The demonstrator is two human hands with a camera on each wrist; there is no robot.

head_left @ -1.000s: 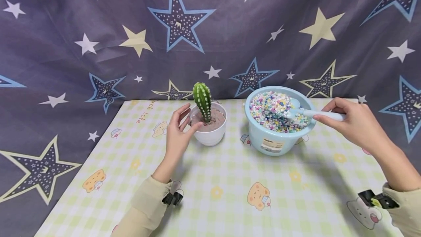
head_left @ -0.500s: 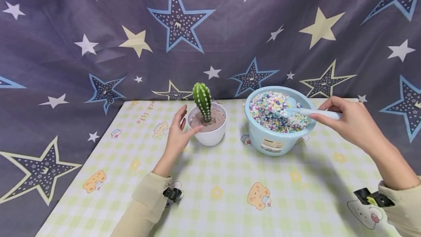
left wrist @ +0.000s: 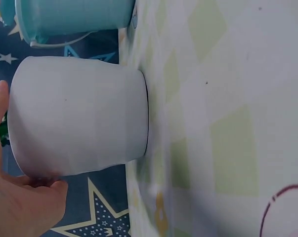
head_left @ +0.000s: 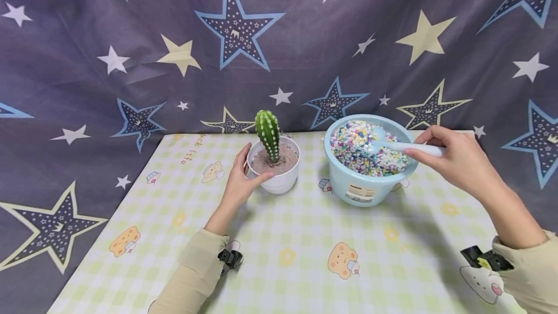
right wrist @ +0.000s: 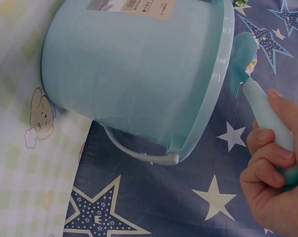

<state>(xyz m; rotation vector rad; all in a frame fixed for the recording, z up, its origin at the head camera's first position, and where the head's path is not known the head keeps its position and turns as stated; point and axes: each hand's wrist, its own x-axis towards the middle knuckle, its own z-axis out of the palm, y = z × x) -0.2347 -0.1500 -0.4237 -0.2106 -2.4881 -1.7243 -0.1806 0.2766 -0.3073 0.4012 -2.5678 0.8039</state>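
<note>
Nearest me are my two beige sleeves [head_left: 192, 265], above a green-and-white checked tablecloth [head_left: 279, 227] printed with bears and flowers. My left hand [head_left: 241, 178] curves round a small white flowerpot [head_left: 279, 182], fingers against its left side and thumb along the near rim. The pot stands upright on the cloth, left of the middle. It looks smooth, stiff and fairly light, perhaps a little slippery, so I judge the outer wall just below the rim the place to hold. Inside is a pinkish-brown fill [head_left: 285, 161] with one green, ribbed cactus [head_left: 268, 134], leaning slightly left; it may be prickly or loosely rooted, so better left untouched.

My right hand [head_left: 453, 161] grips the handle of a pale blue scoop [head_left: 401, 146], probably light, rigid plastic, best held far back and level because loose grains could roll off. Its bowl is above the bucket's opening, heaped with granules. The light blue plastic bucket [head_left: 344, 183], right of the pot and apart from it, is well filled with multicoloured granules [head_left: 348, 154].

Farthest back hangs a dark purple-grey curtain [head_left: 305, 13] covered in stars.
</note>
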